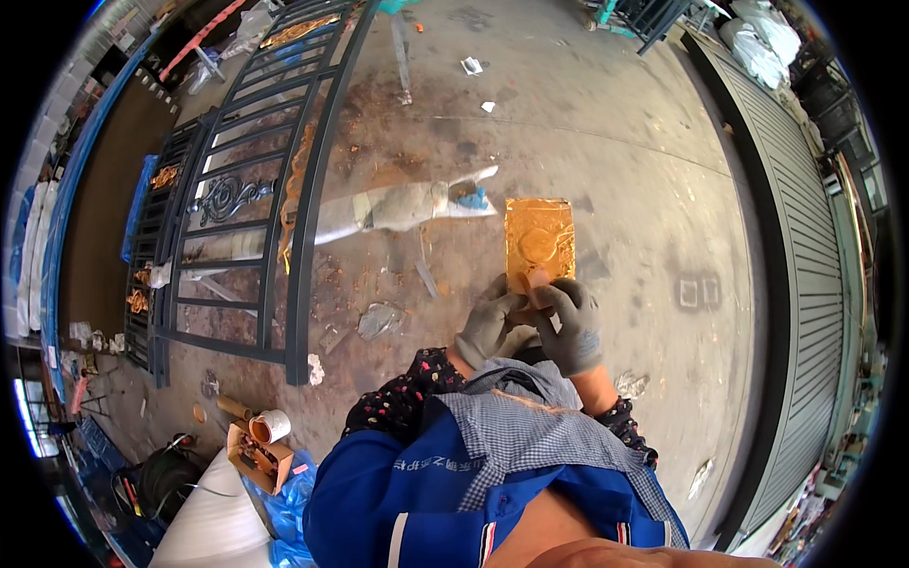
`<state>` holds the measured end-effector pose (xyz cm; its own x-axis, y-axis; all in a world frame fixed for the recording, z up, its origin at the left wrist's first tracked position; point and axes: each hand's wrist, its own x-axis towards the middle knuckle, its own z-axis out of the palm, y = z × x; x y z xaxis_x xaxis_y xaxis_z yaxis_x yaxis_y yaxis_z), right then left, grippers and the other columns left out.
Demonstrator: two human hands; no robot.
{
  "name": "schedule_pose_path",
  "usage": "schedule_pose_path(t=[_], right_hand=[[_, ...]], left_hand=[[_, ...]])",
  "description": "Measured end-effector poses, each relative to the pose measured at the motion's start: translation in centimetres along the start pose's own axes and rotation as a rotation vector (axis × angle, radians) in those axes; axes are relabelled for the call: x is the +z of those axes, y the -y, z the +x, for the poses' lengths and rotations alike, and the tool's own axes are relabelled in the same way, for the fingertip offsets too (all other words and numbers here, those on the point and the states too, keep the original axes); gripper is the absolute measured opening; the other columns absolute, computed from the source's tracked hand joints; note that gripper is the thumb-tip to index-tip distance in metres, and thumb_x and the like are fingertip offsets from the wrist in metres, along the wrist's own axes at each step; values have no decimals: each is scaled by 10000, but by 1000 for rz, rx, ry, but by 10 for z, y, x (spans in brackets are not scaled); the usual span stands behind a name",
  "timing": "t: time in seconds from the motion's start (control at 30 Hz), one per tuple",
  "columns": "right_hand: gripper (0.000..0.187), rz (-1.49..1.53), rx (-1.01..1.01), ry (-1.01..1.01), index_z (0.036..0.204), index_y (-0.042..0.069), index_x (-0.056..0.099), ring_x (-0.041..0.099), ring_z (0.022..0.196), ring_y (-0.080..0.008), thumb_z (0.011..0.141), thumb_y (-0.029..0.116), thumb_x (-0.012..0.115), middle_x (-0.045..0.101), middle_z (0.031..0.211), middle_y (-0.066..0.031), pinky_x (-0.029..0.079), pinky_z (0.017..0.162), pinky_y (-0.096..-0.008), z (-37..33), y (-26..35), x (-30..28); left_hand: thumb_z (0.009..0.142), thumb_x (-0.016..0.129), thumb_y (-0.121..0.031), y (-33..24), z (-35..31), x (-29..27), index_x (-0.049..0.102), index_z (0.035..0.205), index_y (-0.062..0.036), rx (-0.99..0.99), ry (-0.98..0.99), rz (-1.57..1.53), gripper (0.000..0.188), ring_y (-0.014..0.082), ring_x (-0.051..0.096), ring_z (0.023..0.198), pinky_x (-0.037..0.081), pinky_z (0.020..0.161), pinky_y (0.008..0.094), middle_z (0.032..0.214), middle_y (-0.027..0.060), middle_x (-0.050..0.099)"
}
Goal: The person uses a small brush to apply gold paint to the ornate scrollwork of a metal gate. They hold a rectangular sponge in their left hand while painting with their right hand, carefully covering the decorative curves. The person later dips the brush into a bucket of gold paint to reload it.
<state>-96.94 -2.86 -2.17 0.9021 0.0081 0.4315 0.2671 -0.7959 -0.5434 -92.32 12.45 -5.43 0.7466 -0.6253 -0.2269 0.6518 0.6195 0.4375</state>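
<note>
My left hand (488, 324) and my right hand (574, 329), both in grey work gloves, come together in front of my body. Between their fingertips they pinch a small, thin orange-tan piece (537, 280); its exact kind I cannot make out. Just beyond the fingers is a rectangular gold-coloured panel (540, 213) with a wrinkled, shiny surface and a round shape in its middle. The hands overlap its near edge in the view, and whether they touch it I cannot tell.
Dark metal railing frames (301, 241) with scrollwork stand at left. A wrapped bundle (379, 210) lies across the concrete floor. At right runs a long dark slatted panel (814, 256). An open paint tub (271, 427) sits in a cardboard box (248, 462) at lower left.
</note>
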Motion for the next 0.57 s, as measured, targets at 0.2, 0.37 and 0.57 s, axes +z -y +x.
schedule_pose_path(t=[0.2, 0.37, 0.57], right_hand=[[312, 434, 126, -19, 1049, 31, 654, 657, 843, -273, 748, 68, 726, 627, 1029, -135, 519, 759, -355, 127, -129, -4], [296, 809, 170, 224, 1143, 3, 617, 622, 909, -150, 879, 129, 659, 618, 1093, -92, 498, 825, -283, 241, -243, -17], [430, 1076, 394, 575, 1281, 1, 528, 600, 991, -138, 950, 241, 663, 580, 1242, -84, 498, 883, -300, 372, -342, -33]], left_hand=[[918, 516, -60, -20, 160, 3, 444, 1378, -15, 162, -117, 143, 468, 252, 616, 1140, 548, 928, 372, 1258, 135, 584], [892, 568, -110, -45, 279, 23, 451, 1362, 3, 316, -207, 88, 497, 280, 615, 1151, 542, 966, 393, 1285, 150, 576], [881, 606, -151, -76, 392, 40, 460, 1362, -13, 424, -343, 93, 521, 308, 629, 1138, 534, 965, 393, 1258, 150, 600]])
